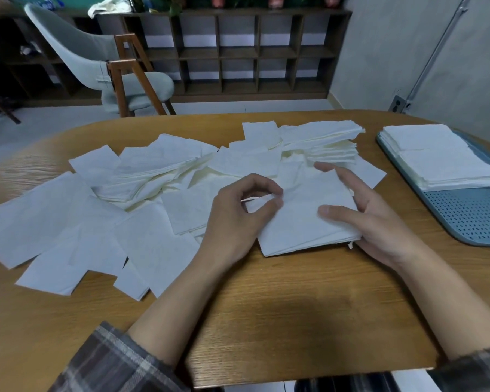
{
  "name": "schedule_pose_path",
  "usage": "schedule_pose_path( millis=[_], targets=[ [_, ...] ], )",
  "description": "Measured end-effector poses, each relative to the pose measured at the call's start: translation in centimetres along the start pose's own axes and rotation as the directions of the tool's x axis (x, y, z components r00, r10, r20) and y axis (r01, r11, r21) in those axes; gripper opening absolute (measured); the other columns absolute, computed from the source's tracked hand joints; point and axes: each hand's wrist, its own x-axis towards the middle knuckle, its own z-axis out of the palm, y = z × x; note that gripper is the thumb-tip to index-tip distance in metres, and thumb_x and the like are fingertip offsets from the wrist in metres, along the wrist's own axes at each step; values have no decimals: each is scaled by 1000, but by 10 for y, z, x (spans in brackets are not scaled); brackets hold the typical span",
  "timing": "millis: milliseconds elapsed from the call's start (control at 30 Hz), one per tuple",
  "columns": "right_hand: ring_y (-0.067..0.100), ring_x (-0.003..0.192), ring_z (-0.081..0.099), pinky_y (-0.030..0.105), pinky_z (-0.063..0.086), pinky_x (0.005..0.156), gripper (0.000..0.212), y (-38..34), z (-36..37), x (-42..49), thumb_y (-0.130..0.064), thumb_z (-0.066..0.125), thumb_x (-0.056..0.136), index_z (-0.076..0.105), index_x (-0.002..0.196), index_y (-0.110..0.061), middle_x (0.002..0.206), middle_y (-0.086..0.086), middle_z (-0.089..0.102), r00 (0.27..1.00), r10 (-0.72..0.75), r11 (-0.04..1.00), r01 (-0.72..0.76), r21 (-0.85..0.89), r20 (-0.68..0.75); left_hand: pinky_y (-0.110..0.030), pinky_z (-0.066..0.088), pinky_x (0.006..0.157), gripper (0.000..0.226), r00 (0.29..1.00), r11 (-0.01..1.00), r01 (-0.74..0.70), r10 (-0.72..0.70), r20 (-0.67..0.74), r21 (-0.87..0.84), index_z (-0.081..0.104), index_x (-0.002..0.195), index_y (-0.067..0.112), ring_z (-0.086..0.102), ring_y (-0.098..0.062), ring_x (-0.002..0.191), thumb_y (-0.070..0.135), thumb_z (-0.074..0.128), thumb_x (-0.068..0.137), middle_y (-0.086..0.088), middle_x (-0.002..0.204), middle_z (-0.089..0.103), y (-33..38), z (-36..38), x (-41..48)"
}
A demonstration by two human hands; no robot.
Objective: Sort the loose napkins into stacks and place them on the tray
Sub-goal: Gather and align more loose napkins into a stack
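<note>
Several loose white napkins (102,216) lie scattered across the wooden table (294,312), from the left edge to the centre. A small squared stack of napkins (303,224) sits in front of me. My right hand (379,222) grips its right edge, thumb on top and fingers curled round the far side. My left hand (238,216) pinches the stack's upper left corner between thumb and forefinger. At the right a blue perforated tray (470,219) holds a neat pile of stacked napkins (441,159).
A ragged heap of napkins (326,145) lies at the back centre of the table. Behind the table stand a pale upholstered chair (102,69) with wooden legs and a dark cubby shelf (238,52). The tray's near half is bare.
</note>
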Motion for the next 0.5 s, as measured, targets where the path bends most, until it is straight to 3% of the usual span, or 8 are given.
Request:
schedule_pose_path(
  millis=[100,267,333,400,467,500],
  targets=[
    [21,139,56,48,44,117,74,-3,1,-1,-13,75,84,52,149,-42,150,-4,58,1000,-25,997,25,-75,9,-24,49,83,11,999,999,23,-20,45,-47,82,92,22,71,-4,102,13,76,95,15,98,79,-2,2,-1],
    [8,152,35,54,28,126,79,-3,2,0,-24,82,88,44,149,-56,157,-29,43,1000,-13,970,16,-244,13,-33,56,91,13,999,999,32,-30,43,-44,84,95,24,71,-3,104,13,76,96,16,100,80,-3,4,0],
    [-3,151,31,46,25,128,78,-3,2,-1,-18,80,93,43,148,-58,154,-35,41,1000,-28,955,25,-294,-6,-34,55,94,14,999,999,24,-22,37,-29,84,96,25,71,-4,106,13,76,96,16,101,80,-3,4,0],
    [-15,145,30,29,24,127,76,-4,4,-1,-11,73,96,43,149,-56,150,-41,42,997,-66,935,53,-350,-26,-31,53,92,14,1000,1000,-9,9,23,17,83,100,27,69,-4,106,16,76,95,17,105,78,-3,5,-1],
    [-20,139,35,12,33,114,76,-4,4,-1,-7,71,96,43,150,-51,144,-45,45,995,-93,938,73,-338,-41,-18,47,89,21,998,991,-51,55,-27,122,77,114,33,64,0,110,24,78,95,20,118,71,-1,7,-3],
    [-16,138,40,13,38,110,76,-4,3,-1,-6,72,95,44,150,-50,144,-43,46,994,-97,951,80,-298,-43,-12,45,88,30,997,985,-48,57,-47,166,72,123,37,60,2,115,31,79,94,21,125,65,0,7,-4]
  ],
)
